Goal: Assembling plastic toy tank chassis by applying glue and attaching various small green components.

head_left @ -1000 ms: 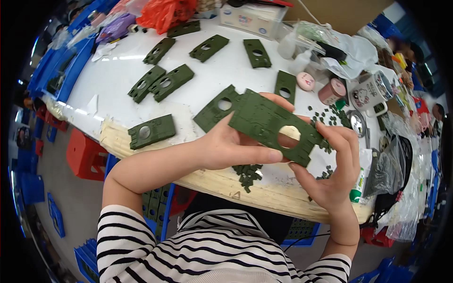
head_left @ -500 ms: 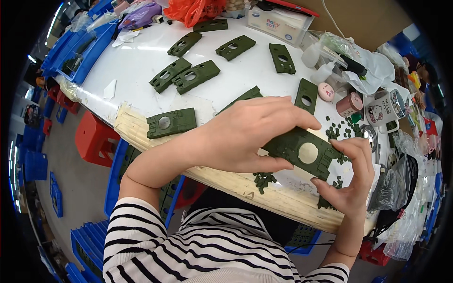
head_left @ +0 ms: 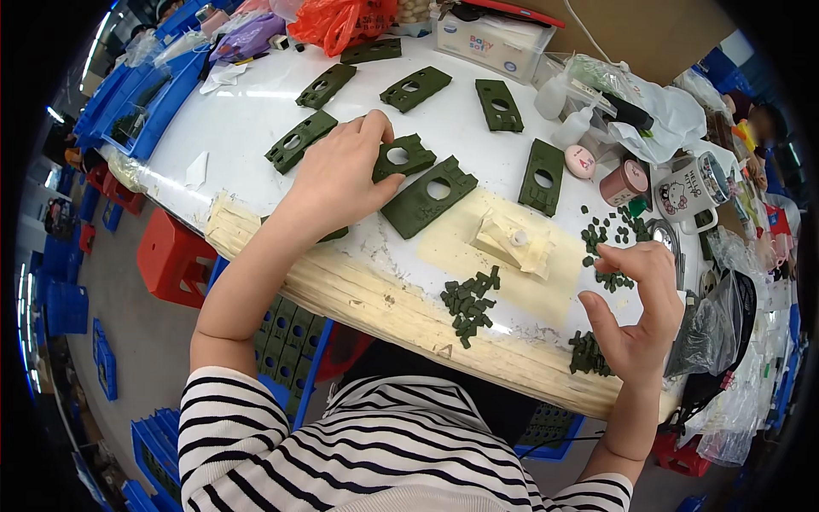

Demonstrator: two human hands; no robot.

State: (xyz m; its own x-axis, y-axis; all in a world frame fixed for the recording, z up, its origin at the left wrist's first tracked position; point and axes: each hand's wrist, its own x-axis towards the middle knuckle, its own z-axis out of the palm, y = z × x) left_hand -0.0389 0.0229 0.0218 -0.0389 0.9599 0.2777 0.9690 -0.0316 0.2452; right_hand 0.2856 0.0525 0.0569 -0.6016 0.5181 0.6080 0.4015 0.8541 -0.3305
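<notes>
While my left hand (head_left: 341,175) stretches out flat over the white table (head_left: 247,119), its fingers rest spread on a dark green plastic plate with a round hole (head_left: 401,158), just left of the cream block (head_left: 512,243). Right of that block, my right hand (head_left: 636,316) hovers half-curled, holding nothing.

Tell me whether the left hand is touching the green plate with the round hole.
Touching. The head view shows the left hand with its fingertips resting on the edge of the green plate.
</notes>
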